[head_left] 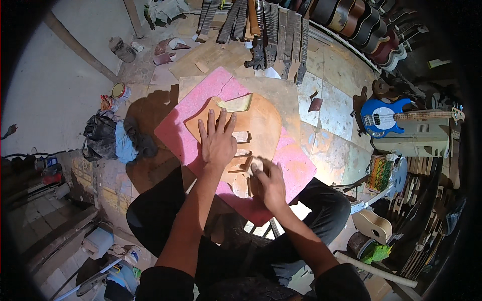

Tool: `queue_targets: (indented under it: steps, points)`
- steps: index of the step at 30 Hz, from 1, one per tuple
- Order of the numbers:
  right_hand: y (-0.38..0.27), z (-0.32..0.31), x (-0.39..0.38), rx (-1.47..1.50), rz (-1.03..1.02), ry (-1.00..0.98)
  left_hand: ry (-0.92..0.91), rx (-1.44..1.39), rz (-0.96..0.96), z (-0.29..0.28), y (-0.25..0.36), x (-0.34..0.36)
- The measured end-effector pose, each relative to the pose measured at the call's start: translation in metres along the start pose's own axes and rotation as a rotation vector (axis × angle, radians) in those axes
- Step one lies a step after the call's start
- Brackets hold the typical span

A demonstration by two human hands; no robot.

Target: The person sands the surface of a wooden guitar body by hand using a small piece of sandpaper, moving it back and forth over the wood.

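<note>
An orange-brown wooden guitar body (266,118) lies on a pink slab (173,128) in front of me. Several rectangular cavities are cut through its middle, and a pale yellowish patch (237,104) shows at its far edge. My left hand (218,140) rests flat on the left part of the body, fingers spread and pointing away from me. Close to the near cavities, my right hand (270,183) is closed on a small pale block (255,165), pressed against the wood. The fingers cover part of that block, and its underside is hidden.
A wooden board (288,95) lies beneath the slab. Guitar necks (236,22) are piled at the far side. Finished guitars (346,20) stand at far right, with a blue bass guitar (384,118) nearer. Dark bags (103,133) and a can (120,91) sit left.
</note>
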State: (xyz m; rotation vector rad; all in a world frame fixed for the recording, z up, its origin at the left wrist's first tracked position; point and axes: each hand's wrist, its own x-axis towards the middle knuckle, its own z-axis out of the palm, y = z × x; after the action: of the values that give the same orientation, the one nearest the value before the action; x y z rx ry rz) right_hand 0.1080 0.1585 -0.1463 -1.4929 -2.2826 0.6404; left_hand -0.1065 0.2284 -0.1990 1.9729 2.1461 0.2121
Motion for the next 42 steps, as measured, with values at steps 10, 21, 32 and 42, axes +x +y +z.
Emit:
queue_targets:
  steps: [10, 21, 32, 42]
  points:
    - [0.007, 0.010, 0.093, 0.047, 0.002, 0.123, 0.012, -0.011, 0.004, 0.006, -0.006, 0.000]
    - [0.017, 0.009, 0.134, 0.014, 0.014, 0.211, 0.025, -0.035, 0.027, -0.002, 0.007, 0.003]
    - [0.000, -0.006, -0.003, -0.018, -0.064, -0.009, 0.024, -0.016, 0.011, -0.001, 0.002, 0.001]
    - [-0.002, 0.010, 0.085, 0.066, -0.014, 0.131, -0.013, 0.019, 0.000, 0.001, -0.001, 0.001]
